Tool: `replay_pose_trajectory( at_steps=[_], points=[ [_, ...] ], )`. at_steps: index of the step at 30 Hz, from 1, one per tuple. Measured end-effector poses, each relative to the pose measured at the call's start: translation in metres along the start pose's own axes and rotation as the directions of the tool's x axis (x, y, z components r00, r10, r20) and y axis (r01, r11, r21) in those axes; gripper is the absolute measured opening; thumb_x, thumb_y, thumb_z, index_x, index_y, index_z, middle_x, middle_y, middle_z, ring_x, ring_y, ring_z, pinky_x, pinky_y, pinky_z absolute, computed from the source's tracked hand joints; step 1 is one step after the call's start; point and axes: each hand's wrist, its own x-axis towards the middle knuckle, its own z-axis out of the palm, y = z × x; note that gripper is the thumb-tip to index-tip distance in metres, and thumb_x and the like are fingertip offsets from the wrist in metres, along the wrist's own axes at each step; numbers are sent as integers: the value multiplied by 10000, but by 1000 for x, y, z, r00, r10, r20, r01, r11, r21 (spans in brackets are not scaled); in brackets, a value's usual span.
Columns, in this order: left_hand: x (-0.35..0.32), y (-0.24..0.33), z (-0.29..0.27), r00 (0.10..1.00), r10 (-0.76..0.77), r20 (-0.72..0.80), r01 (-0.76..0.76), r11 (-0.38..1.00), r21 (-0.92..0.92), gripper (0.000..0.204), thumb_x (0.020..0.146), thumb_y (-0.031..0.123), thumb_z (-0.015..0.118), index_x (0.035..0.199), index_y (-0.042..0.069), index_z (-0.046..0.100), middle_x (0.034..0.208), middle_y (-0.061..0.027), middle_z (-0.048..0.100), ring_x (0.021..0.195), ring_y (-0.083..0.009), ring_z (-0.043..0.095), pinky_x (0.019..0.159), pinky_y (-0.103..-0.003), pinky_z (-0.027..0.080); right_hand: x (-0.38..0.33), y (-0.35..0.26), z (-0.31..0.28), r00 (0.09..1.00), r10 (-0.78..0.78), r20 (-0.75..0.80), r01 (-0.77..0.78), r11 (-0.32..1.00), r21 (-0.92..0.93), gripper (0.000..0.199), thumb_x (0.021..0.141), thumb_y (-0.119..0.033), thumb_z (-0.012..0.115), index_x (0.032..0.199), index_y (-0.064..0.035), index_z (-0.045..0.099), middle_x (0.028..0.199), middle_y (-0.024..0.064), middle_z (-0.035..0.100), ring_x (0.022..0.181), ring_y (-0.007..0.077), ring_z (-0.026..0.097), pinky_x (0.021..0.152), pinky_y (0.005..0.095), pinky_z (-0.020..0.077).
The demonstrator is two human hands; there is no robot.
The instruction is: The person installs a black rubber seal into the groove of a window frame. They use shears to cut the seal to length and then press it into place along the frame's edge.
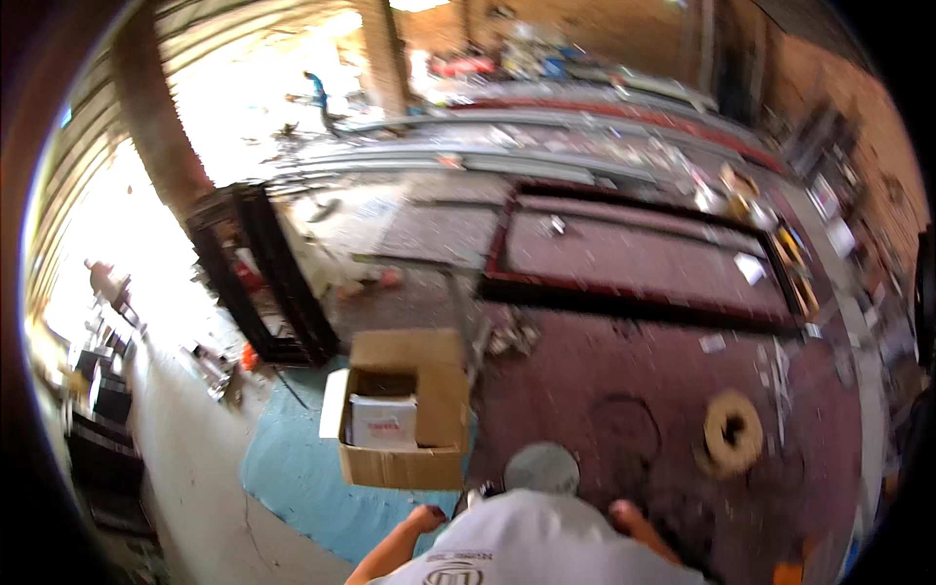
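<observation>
Head view, blurred by motion. Lgst: maroon surface (575, 390), dk-stained; L edge runs just beside box, R edge bends away along a pale strip. Next, dk red-brown rect. frame (643, 303) lying flat on far part of surface. Lt-blue cloth (297, 483) to L, w/ floor (200, 487) beyond it.

White shirt (526, 536), btm ctr: dk lettering + emblem on front. Cardbd box (405, 471) over cloth, flaps open, L of surface; no print made out on near side. Inside, white carton (382, 426) w/ red print, too blurred to read.

Tan roll (749, 447) on R part of surface, well apart from box; stretch of stained surface betw. roll & round grey disc (542, 468), which sits just ahead of shirt.

Smallest: L grip (426, 518), curled, just below box's near edge, over cloth; can't tell if holding anything. R grip (625, 513) by shirt's R side, over surface, nearest disc; blurred, can't tell if clenched or released.
</observation>
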Motion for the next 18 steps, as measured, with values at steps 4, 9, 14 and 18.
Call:
replay_pose_trajectory(
  at_steps=[4, 9, 14, 18],
  points=[
    [-53, 33, -19, 980, -190, 57, 198, 947, -252, 326, 801, 349, 700, 984, 81, 730, 963, -126, 723, 910, -244, 693, 808, -365, 538, -22, -84, -26, 925, 368, 98, -375, 925, 64, 255, 831, -336, 603, 898, -113, 707, 873, 112, 698, 799, 284, 666, 732, 380, 523],
    [-52, 11, -10, 997, -83, -1, 79, 944, -322, 307, 810, 331, 674, 967, 72, 725, 946, -139, 721, 897, -264, 693, 806, -366, 533, -40, -132, -50, 915, 402, -24, -391, 901, 188, 304, 827, -353, 609, 975, -107, 712, 943, 119, 705, 887, 287, 675, 791, 395, 520],
    [-50, 30, -30, 992, -83, 92, 101, 973, -206, 332, 821, 331, 659, 959, 34, 715, 934, -168, 716, 897, -276, 691, 798, -375, 529, -80, -149, -30, 876, 483, 1, -477, 865, 157, 304, 839, -323, 601, 1000, -86, 702, 959, 157, 693, 898, 338, 661, 796, 404, 520],
    [-25, -17, -17, 985, -76, 152, 106, 975, -197, 332, 830, 356, 683, 947, 47, 717, 955, -167, 711, 930, -304, 679, 831, -390, 522, -99, -187, -30, 763, 630, 144, -646, 751, 135, 371, 860, -355, 594, 1065, -59, 683, 1014, 195, 680, 945, 365, 652, 818, 418, 518]
  ],
)
